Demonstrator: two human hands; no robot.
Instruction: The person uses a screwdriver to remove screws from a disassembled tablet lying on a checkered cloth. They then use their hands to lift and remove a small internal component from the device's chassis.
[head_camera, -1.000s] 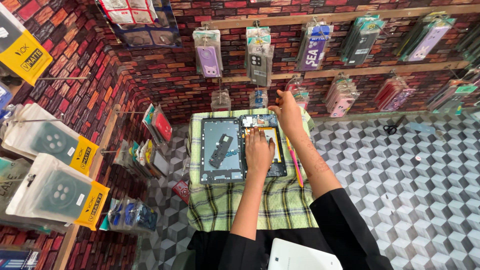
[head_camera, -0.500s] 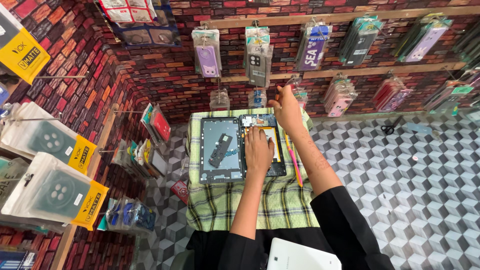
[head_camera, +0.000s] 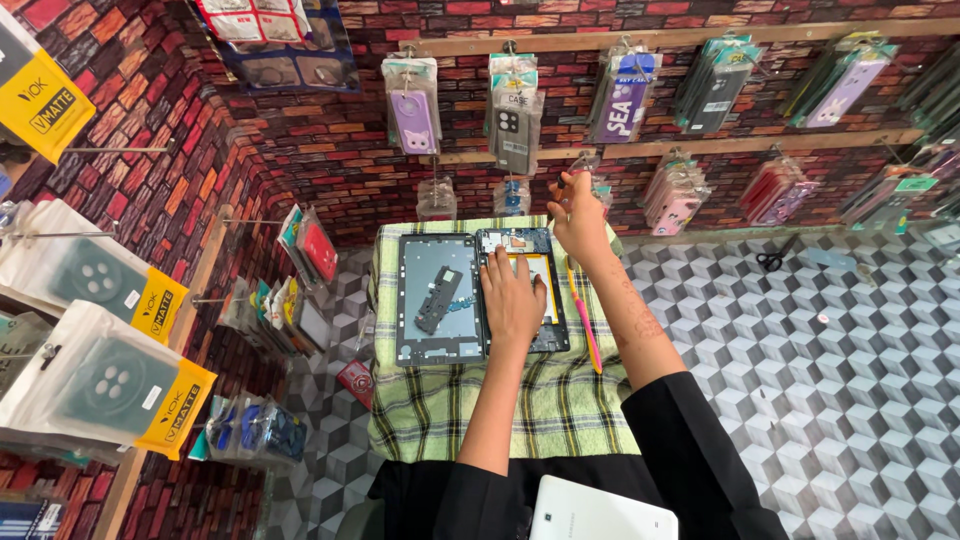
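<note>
An opened tablet body (head_camera: 552, 335) lies on a green plaid cloth (head_camera: 500, 410), its inner parts and a yellow patch exposed. My left hand (head_camera: 512, 300) rests flat on it, fingers apart. My right hand (head_camera: 580, 215) hovers over the tablet's far right corner, its fingers pinched on a thin dark tool (head_camera: 560, 184). Left of the body lies the grey tablet back cover (head_camera: 420, 320) with a loose black part (head_camera: 438, 298) on it.
A thin pink and orange tool (head_camera: 584, 325) lies on the cloth right of the tablet. A white tablet (head_camera: 600, 515) sits in my lap. Scissors (head_camera: 770, 261) lie on the patterned floor at right. Packaged phone cases (head_camera: 412, 110) hang on the brick-patterned walls.
Both hands stay almost where they were. My right hand has shifted only slightly above the tablet's far right corner.
</note>
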